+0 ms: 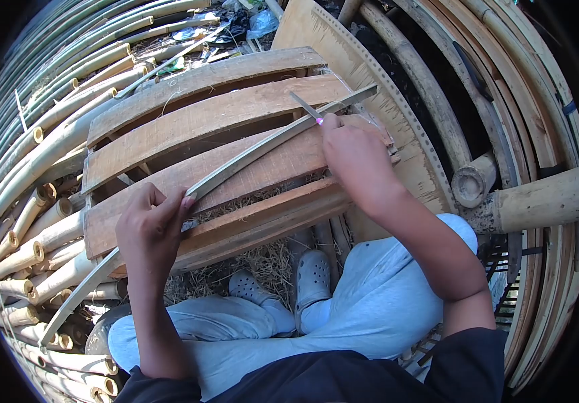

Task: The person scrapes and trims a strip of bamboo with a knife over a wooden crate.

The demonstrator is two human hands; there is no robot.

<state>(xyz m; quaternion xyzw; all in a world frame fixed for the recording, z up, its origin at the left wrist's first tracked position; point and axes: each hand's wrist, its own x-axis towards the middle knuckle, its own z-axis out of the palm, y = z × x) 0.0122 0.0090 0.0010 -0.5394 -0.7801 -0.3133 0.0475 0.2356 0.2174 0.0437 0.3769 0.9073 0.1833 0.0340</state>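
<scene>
A long, narrow bamboo strip (256,153) slants over a slatted wooden bench from lower left to upper right. My left hand (147,218) is closed around it near the bench's front left side, and the strip's tail sticks out below that hand. Over the bench's right end, my right hand (351,144) is closed on a small knife (305,107). Its blade points up and left and crosses the strip; the handle is mostly hidden in my fingers, with a pinkish bit showing. Whether the edge cuts into the strip, I cannot tell.
The wooden bench (202,124) stands before my knees, with gaps between its slats. Bamboo poles (54,235) are stacked at the left. A curved plywood sheet (414,144) with a row of holes leans at the right, beside more poles (430,87). Straw (215,282) lies near my clogs (313,279).
</scene>
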